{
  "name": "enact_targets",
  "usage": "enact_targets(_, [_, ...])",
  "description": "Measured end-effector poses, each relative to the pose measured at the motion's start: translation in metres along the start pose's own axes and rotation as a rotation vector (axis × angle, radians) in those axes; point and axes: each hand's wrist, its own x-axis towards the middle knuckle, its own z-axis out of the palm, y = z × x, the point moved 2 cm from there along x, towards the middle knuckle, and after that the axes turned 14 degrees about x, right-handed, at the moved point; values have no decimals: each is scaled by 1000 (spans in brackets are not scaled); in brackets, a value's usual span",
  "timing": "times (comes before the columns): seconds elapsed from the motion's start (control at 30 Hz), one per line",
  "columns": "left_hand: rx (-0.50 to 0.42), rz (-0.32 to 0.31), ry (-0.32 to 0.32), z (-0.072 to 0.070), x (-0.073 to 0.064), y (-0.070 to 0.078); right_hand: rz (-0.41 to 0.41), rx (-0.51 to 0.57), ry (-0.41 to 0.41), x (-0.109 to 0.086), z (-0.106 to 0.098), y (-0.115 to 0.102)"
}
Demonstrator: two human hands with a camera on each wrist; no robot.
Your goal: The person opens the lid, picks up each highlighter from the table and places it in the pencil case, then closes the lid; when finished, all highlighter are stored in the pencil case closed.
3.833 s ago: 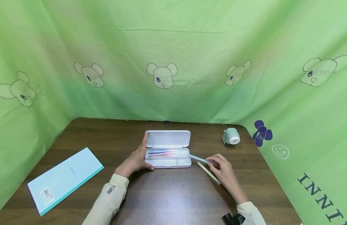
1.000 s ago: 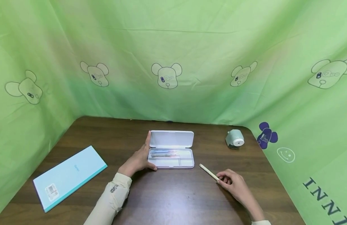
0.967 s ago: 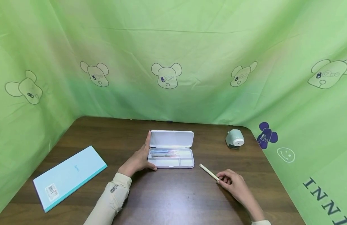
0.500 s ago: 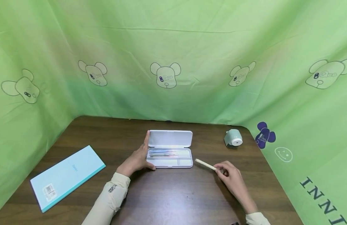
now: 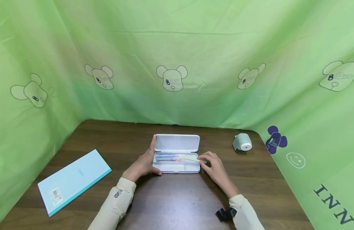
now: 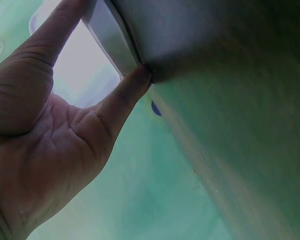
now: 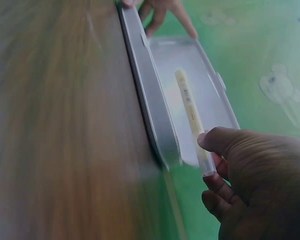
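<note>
A white pencil case point(image 5: 168, 168) stands on the table with its lid point(image 5: 177, 142) up. Several slim pens point(image 5: 164, 158) lie in its rear compartment. My left hand point(image 5: 140, 165) spans the case's left end, thumb at the front edge and a straight finger along the lid's side. In the left wrist view, the fingertips point(image 6: 136, 77) press on the case's edge. Between thumb and fingers my right hand point(image 5: 213, 168) pinches a pale yellow pen point(image 7: 189, 102) with a barcode and clear end. That pen slants over the right part of the rear compartment.
A light blue notebook point(image 5: 74, 180) with a barcode label lies at the left. The pale green pencil sharpener point(image 5: 242, 142) stands at the back right. Green printed cloth point(image 5: 177, 105) hangs behind and beside the brown wooden table point(image 5: 177, 198).
My right hand has put a light blue pen into the case, picked the pale yellow pen off the table and carried it left over the case. My left hand stays at the case.
</note>
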Motion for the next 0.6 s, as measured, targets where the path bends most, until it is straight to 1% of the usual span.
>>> enact_targets(0.03, [10, 18, 18, 4, 2, -6, 0, 4, -12, 4, 5, -2])
enact_targets(0.07, [-3, 5, 12, -2, 0, 0, 0, 11, -23, 7, 9, -4])
enact_targets(0.13, [9, 17, 19, -2, 1, -1, 1, 24, -41, 14, 18, -8])
enact_targets(0.2, [19, 14, 15, -3, 1, 2, -7, 38, -56, 20, 27, -11])
enact_targets(0.27, [6, -26, -21, -14, -4, 16, -12, 49, -72, 24, 35, -14])
enact_targets(0.33, [8, -33, -28, -14, -5, 18, -26, 58, -85, 28, 44, -16])
enact_targets(0.4, [1, -41, -35, -13, -5, 18, -33, 61, -99, 31, 51, -19])
enact_targets(0.5, [-11, -23, -23, -13, -7, 18, -36, 70, -124, 35, 61, -22])
enact_targets(0.53, [-2, -2, -9, -9, -6, 13, -33, 73, -133, 36, 64, -24])
enact_targets(0.6, [-7, 8, 1, -10, -8, 13, -19, 72, -153, 38, 68, -26])
